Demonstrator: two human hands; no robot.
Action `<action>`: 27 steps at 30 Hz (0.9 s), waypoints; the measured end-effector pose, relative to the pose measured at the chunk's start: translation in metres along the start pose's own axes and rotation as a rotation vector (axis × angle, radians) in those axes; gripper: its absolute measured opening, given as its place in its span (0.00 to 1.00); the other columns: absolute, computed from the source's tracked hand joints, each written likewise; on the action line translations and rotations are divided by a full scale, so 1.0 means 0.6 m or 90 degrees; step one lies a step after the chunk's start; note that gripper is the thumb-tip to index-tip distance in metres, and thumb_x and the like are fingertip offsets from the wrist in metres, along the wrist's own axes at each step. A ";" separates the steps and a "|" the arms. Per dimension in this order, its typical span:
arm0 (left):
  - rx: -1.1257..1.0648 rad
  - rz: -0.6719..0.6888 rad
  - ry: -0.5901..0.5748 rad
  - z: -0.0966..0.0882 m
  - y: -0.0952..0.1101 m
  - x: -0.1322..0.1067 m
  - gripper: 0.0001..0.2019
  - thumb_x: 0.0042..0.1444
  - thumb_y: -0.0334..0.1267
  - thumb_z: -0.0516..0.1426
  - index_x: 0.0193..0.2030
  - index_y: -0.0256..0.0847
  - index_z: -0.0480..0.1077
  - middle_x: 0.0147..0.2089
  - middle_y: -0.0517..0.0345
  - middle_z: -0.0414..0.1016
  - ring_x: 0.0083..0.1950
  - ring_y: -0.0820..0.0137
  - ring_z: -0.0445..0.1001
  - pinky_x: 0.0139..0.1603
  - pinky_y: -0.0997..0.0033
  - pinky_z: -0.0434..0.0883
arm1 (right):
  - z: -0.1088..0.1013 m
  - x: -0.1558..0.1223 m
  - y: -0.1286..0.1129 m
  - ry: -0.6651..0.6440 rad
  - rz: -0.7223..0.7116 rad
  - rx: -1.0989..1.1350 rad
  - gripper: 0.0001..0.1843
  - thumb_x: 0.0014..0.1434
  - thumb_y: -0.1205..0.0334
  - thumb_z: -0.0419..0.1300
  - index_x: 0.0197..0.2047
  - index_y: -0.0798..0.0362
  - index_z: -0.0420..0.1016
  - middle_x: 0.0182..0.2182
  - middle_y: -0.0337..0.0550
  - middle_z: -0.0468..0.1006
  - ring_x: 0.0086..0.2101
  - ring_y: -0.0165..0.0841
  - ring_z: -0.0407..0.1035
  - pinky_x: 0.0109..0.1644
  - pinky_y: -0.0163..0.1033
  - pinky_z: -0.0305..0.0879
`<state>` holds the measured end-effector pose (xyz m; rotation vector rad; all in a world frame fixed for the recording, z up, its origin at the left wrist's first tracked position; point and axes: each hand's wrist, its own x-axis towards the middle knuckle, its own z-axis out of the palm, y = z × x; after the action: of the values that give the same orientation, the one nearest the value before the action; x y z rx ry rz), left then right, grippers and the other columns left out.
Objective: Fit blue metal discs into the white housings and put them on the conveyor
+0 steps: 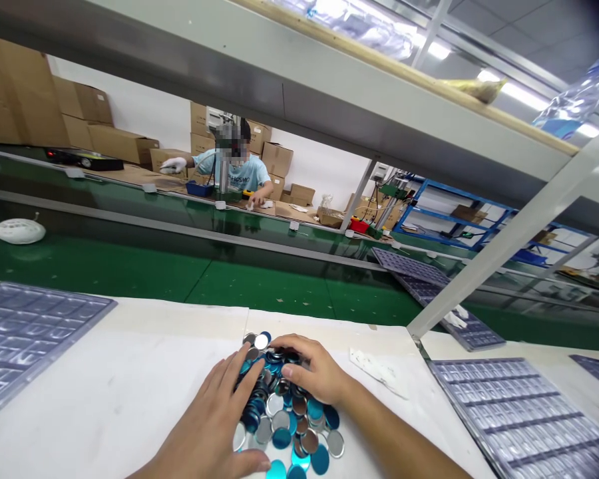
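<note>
A loose heap of round mirror-like metal discs [284, 416] lies on a white sheet [104, 392], some blue-tinted and others silver or copper-toned. My left hand [214, 416] presses against the heap's left side with its fingers spread. Curled over the top of the heap, my right hand [309, 369] touches the discs from the upper right. Some discs are hidden under my fingers, and I cannot tell whether my right hand grips any.
Clear ribbed plastic trays lie at left [34, 336] and right [519, 419]. Another tray [429, 283] crosses the green conveyor belt [279, 286], with a white-gloved hand [454, 318] beside it. Beyond, a co-worker [229, 169] works among cardboard boxes [114, 143]. A grey shelf beam [279, 86] runs overhead.
</note>
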<state>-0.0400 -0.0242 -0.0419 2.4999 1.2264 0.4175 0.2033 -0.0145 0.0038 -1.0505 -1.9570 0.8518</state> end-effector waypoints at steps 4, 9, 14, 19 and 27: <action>-0.017 0.004 0.014 0.004 -0.002 0.001 0.52 0.45 0.59 0.64 0.72 0.59 0.41 0.77 0.53 0.40 0.72 0.42 0.48 0.65 0.39 0.62 | 0.005 0.001 0.000 0.015 0.013 0.076 0.24 0.64 0.43 0.55 0.56 0.49 0.72 0.51 0.48 0.76 0.49 0.41 0.72 0.53 0.45 0.68; -0.020 0.007 0.042 0.003 0.000 0.008 0.45 0.48 0.60 0.61 0.71 0.55 0.49 0.76 0.50 0.46 0.71 0.43 0.52 0.64 0.39 0.64 | 0.009 -0.004 -0.020 -0.002 0.026 0.136 0.22 0.65 0.45 0.56 0.55 0.50 0.74 0.48 0.47 0.78 0.47 0.41 0.73 0.52 0.45 0.70; -0.028 -0.037 0.007 -0.036 0.015 0.029 0.39 0.52 0.58 0.59 0.68 0.48 0.57 0.76 0.49 0.47 0.72 0.46 0.51 0.67 0.42 0.60 | -0.006 -0.058 -0.059 0.022 0.069 0.015 0.28 0.62 0.42 0.58 0.62 0.43 0.66 0.59 0.47 0.70 0.59 0.47 0.64 0.63 0.53 0.60; -0.088 -0.044 -0.044 -0.072 0.003 0.078 0.43 0.51 0.62 0.58 0.70 0.45 0.54 0.77 0.44 0.39 0.74 0.42 0.42 0.67 0.36 0.55 | 0.030 -0.139 -0.011 -0.088 0.142 -0.304 0.65 0.42 0.35 0.70 0.73 0.38 0.37 0.73 0.50 0.33 0.67 0.67 0.31 0.64 0.75 0.35; -0.174 0.110 -0.110 -0.072 -0.002 0.113 0.33 0.55 0.60 0.56 0.63 0.45 0.66 0.68 0.46 0.66 0.68 0.48 0.61 0.66 0.47 0.62 | 0.065 -0.123 0.001 -0.133 0.267 -0.340 0.75 0.37 0.28 0.68 0.73 0.45 0.27 0.72 0.54 0.23 0.68 0.64 0.25 0.66 0.71 0.38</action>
<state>-0.0183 0.0376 0.0047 2.3557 0.8318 0.3732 0.1994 -0.0865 -0.0382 -1.7912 -2.2426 0.6834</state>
